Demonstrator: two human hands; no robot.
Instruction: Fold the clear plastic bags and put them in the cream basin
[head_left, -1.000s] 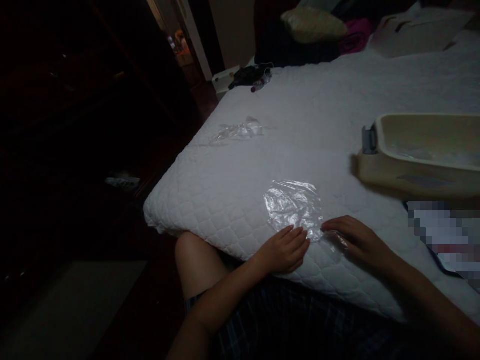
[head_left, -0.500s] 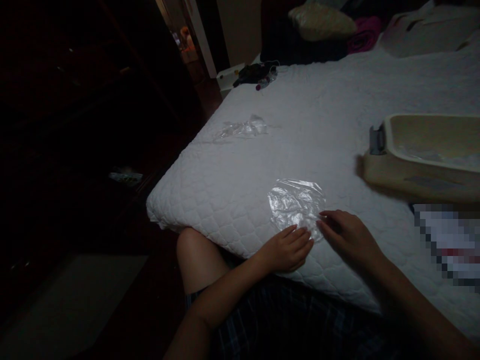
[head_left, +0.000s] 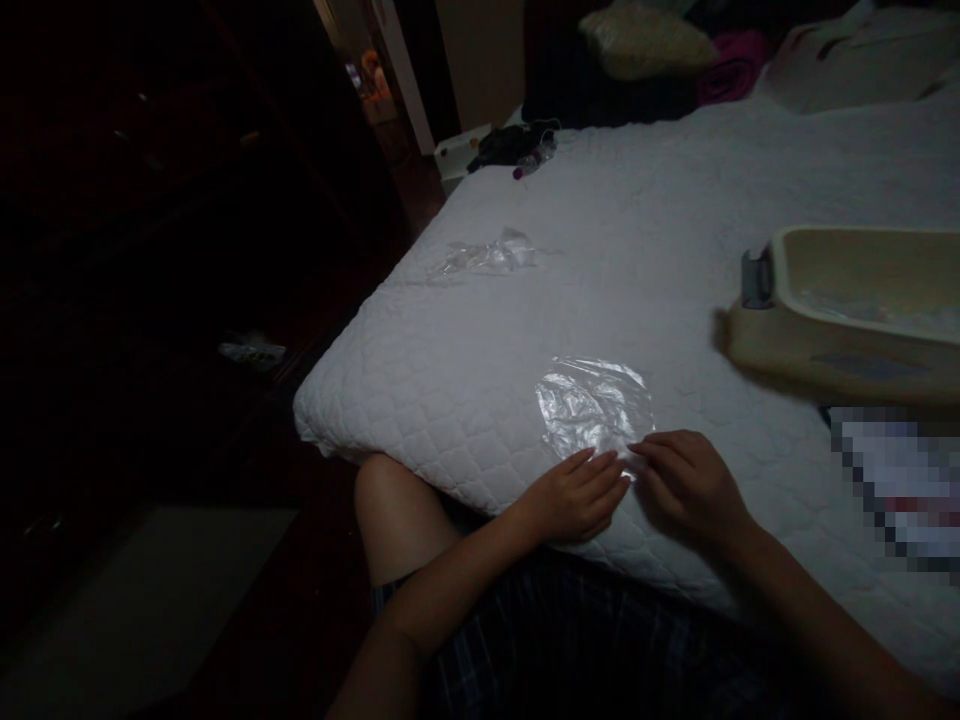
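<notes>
A clear plastic sheet (head_left: 592,405) lies flat on the white quilted mattress (head_left: 637,240) near its front corner. My left hand (head_left: 574,495) rests palm down with fingers stretched out, the fingertips on the sheet's near edge. My right hand (head_left: 686,480) lies beside it, fingers extended and pressed on the same edge, almost touching the left fingertips. Neither hand lifts the sheet.
A second crumpled clear plastic piece (head_left: 487,255) lies further back near the bed's left edge. A beige plastic tub (head_left: 840,340) stands at the right. Dark items and a small bottle (head_left: 532,160) sit at the far corner, pillows behind. The floor to the left is dark.
My right hand has slid leftward along the sheet's near edge until its fingertips meet the left hand's. The left hand has stayed in place.
</notes>
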